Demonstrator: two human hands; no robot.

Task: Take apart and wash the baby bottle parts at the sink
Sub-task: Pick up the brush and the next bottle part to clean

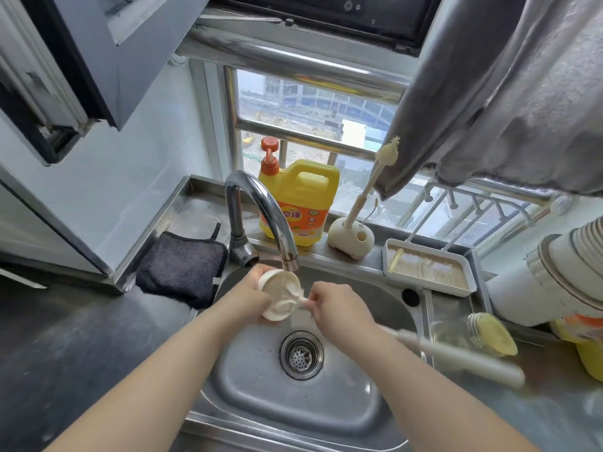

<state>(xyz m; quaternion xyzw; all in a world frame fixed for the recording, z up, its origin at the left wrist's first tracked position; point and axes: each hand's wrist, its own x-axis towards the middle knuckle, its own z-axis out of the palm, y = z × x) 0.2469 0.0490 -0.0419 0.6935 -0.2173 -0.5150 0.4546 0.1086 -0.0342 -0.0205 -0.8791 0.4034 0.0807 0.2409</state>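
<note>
Two bare forearms reach in from the near edge over the steel sink (248, 380), whose round drain strainer (301, 354) sits in the middle of the basin. Above the far half of the basin, the left hand (243, 296) has its fingers curled round a cream, cup-shaped baby bottle part (277, 298), its open side turned toward the camera. The right hand (339, 309) has its fingers closed on the shaft of a long bottle brush (456, 355); the bristle end pushes into the part's hollow, and the pale handle trails out past the right wrist, over the sink's right rim. Water runs from the curved chrome tap (261, 210) straight onto the part.

On the worktop (65, 337) right of the sink a clear glass bottle (456, 336) lies on its side, with a yellowish piece at its right end. At the sink's far left corner a dark cloth (182, 267) lies folded. Along the far edge stand a yellow detergent jug (301, 203) with an orange pump, a cream holder (350, 238) with a small brush (372, 184) upright in it, and a white tray (427, 267). A grey towel (489, 93) hangs above the window sill
</note>
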